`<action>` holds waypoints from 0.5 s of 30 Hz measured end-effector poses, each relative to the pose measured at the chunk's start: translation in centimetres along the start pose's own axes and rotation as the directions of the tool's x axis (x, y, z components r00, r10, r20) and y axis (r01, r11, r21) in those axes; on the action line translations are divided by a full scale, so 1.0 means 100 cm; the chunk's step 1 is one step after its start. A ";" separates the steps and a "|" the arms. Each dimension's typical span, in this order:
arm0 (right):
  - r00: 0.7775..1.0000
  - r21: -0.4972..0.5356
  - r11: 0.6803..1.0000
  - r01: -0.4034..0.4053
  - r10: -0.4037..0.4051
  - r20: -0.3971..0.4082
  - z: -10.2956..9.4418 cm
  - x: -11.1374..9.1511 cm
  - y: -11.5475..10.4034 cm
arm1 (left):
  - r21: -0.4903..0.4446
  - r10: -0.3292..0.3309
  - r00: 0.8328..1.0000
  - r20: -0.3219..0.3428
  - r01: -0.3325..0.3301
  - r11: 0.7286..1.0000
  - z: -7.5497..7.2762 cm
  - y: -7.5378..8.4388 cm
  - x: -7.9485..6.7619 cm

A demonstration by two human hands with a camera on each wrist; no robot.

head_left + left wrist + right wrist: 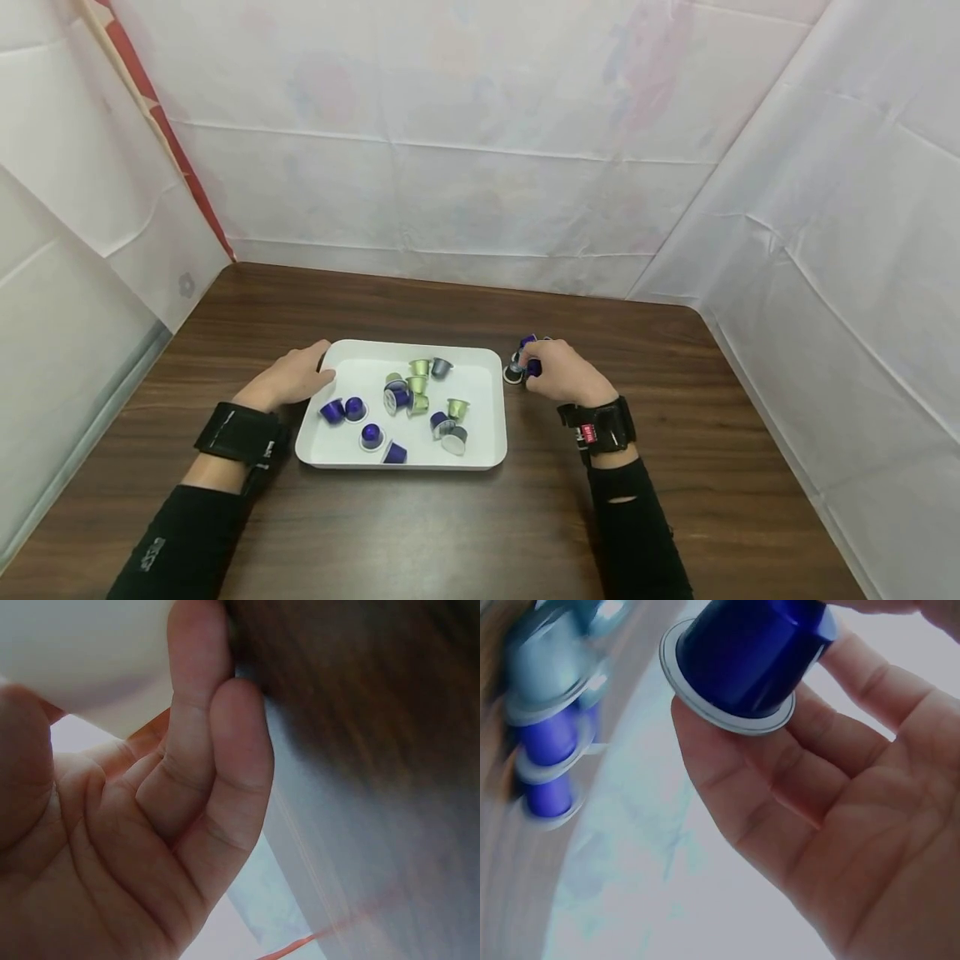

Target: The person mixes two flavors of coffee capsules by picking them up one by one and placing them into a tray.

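My right hand (pixel 566 373) is just past the tray's right side and pinches a dark blue coffee capsule (pixel 742 656) between thumb and fingers, its silver rim facing out. Close by on the table, several blue and grey-teal coffee capsules (pixel 551 735) stand crowded together; in the head view my fingers partly cover them. At the other side, my left hand (pixel 292 379) grips the left edge of a white tray (pixel 480 392), thumb over the rim and fingers curled at its outside. Inside the tray lie several blue capsules (pixel 371 435), green capsules (pixel 457 408) and grey capsules (pixel 441 367), some upright, some tipped.
The brown wooden table (pixel 390 533) carries the tray near its middle. White sheeting (pixel 450 167) hangs behind it and along both sides, with a red strip (pixel 180 150) at the back left corner. Each wrist wears a black strap (pixel 600 423).
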State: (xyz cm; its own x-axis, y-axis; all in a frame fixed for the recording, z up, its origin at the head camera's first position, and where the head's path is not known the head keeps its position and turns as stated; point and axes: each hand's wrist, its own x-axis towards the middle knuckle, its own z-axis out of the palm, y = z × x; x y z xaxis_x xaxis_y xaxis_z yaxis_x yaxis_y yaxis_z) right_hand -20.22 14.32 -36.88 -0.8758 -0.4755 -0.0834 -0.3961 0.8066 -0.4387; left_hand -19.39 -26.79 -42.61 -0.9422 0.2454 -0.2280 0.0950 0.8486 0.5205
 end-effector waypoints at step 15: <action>0.965 -0.152 0.958 0.243 -0.224 0.134 0.014 0.033 -0.079 | 0.007 0.000 1.000 0.007 0.000 1.000 0.001 0.000 0.004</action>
State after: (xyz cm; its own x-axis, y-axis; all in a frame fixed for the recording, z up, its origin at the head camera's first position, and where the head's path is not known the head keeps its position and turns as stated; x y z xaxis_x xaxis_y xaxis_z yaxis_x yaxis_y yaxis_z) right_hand -19.57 5.85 -34.93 -0.7197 -0.6867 -0.1023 -0.6345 0.7104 -0.3046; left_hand -19.71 -26.64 -42.78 -0.9401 0.2482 -0.2336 0.0970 0.8518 0.5148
